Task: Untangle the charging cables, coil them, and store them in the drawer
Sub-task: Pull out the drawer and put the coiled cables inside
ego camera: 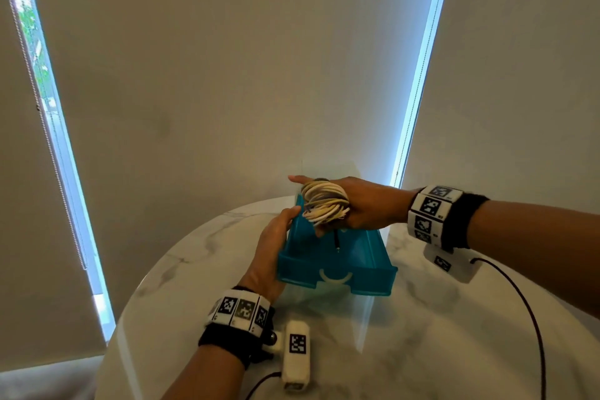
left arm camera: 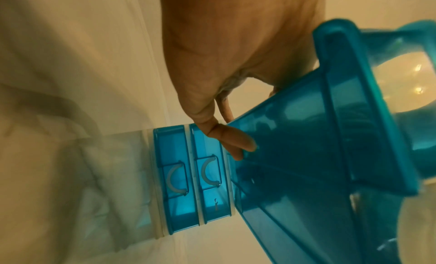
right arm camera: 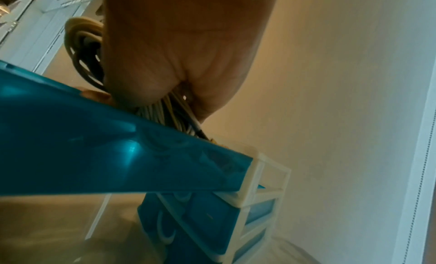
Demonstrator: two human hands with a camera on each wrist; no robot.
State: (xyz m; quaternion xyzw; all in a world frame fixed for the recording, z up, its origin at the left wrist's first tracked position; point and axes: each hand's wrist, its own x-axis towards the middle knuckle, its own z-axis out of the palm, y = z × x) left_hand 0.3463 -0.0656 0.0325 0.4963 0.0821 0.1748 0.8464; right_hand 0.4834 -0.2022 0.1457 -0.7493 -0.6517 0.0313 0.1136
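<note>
Charging cables (ego camera: 324, 203), wound into one pale cream-and-grey coil, held at mid-frame in the head view, just above the far end of the blue drawer (ego camera: 302, 273). Wrapped around the right grip (ego camera: 367, 204), thumb and fingers clamped on the coil, forefinger pointing straight out to the left of the frame. One thin dark plug end (ego camera: 337, 242) dangling from the coil down into the drawer. Seen from the right wrist, the same coil (right arm camera: 80, 44) at upper left beside the palm (right arm camera: 177, 53), with the drawer wall (right arm camera: 94, 146) crossing below.

Left grip (ego camera: 271, 250) laid along the drawer's left side, thumb over the rim and fingers curled against the outer wall; from the left wrist, fingertips (left arm camera: 245, 146) pressed on the translucent blue side (left arm camera: 306, 137).

Drawer pulled well out of a small white-framed drawer unit (left arm camera: 188, 174), two more blue drawers closed below it. Unit standing on a round marbled tabletop (ego camera: 422, 334).
</note>
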